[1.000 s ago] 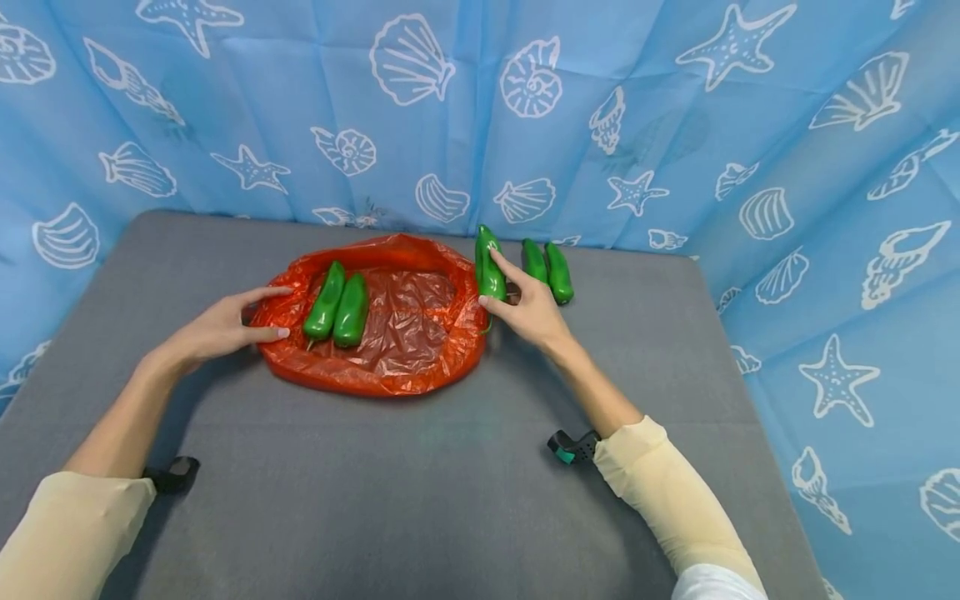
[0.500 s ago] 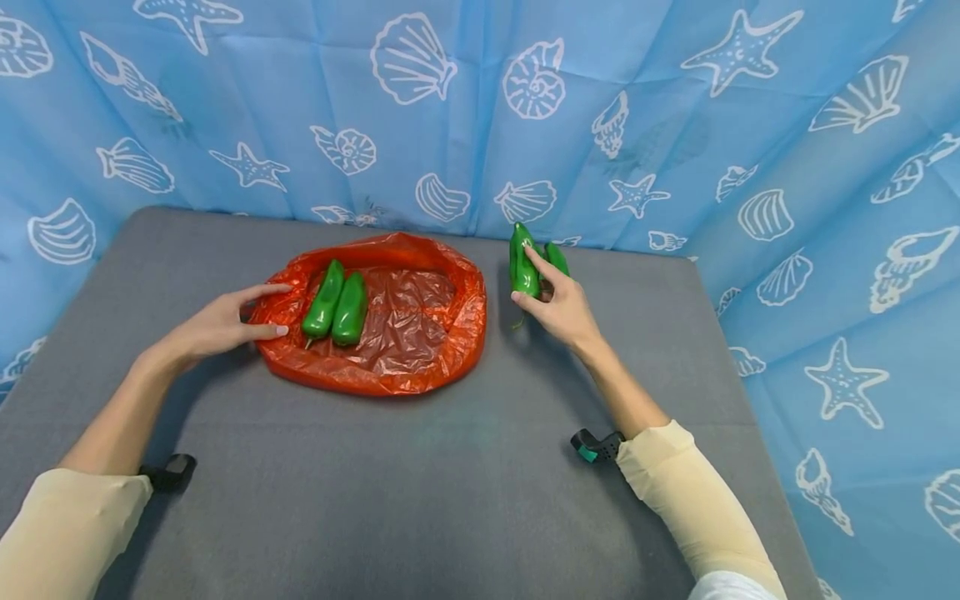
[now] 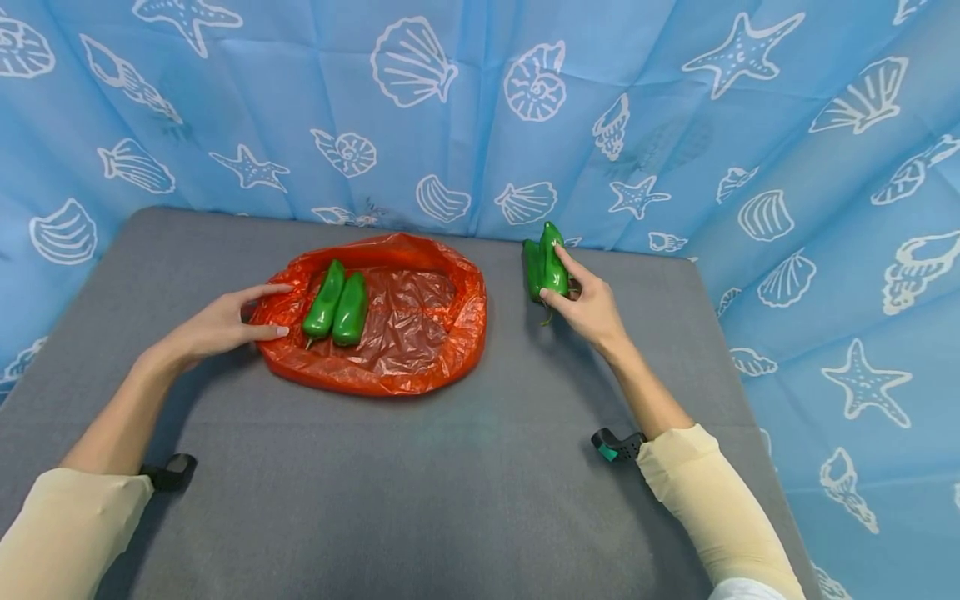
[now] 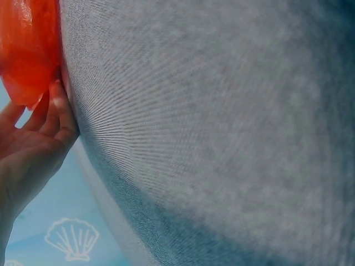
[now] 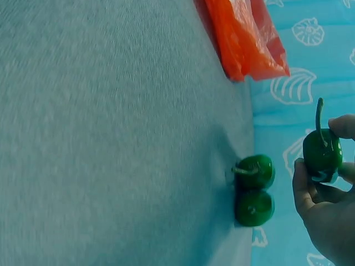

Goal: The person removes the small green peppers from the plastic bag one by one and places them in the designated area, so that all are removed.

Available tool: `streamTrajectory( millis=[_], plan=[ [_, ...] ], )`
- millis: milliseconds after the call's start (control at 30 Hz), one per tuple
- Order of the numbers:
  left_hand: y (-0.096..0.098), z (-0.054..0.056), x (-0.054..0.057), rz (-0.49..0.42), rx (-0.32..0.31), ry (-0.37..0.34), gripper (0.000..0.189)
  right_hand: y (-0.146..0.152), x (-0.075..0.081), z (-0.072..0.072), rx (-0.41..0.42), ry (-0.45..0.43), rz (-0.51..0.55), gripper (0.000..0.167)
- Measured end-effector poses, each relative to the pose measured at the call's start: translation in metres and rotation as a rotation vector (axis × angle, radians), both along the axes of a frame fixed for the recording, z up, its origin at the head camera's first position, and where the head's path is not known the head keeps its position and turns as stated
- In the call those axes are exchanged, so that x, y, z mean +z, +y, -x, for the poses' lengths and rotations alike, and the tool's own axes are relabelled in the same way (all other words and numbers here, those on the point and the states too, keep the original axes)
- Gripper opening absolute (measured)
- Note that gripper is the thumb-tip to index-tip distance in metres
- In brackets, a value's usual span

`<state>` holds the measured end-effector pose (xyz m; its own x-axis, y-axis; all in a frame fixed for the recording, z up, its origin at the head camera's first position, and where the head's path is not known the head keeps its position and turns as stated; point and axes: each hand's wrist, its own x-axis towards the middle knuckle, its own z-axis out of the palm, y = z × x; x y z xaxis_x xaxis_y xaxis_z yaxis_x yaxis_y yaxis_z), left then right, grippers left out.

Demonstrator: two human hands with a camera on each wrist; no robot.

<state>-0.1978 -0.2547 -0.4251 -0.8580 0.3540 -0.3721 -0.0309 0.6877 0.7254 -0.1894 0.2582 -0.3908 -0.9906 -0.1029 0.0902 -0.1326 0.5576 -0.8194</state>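
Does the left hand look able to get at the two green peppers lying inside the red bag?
Probably yes: the left hand touches the red bag on the side nearest the two green peppers, and the bag lies open above them. Only its edge seems to stand between.

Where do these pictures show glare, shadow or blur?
Head view: glare spots on the bagged peppers and bag, soft shadows on the table; left wrist view: table blurry and darker toward the right edge; right wrist view: bluish tint, shadow beside the loose peppers.
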Motion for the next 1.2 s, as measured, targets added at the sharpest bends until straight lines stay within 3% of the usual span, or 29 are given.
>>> streamTrajectory(
  millis=[100,167,333,1200],
  plan=[
    [0.000,-0.001,-0.002,-0.008,0.003,0.004,0.086,0.006,0.001,0.000,-0.014,-0.007,-0.027,0.070],
    [0.000,-0.001,-0.002,-0.011,0.004,0.006,0.086,0.015,-0.009,0.005,-0.025,-0.015,-0.032,0.071],
    [0.000,-0.001,-0.002,-0.024,0.003,0.004,0.085,0.025,-0.015,0.007,-0.044,-0.016,-0.066,0.071],
    [-0.001,-0.001,0.000,-0.038,0.003,-0.008,0.085,0.058,-0.028,0.013,-0.154,-0.068,-0.092,0.075]
  ],
)
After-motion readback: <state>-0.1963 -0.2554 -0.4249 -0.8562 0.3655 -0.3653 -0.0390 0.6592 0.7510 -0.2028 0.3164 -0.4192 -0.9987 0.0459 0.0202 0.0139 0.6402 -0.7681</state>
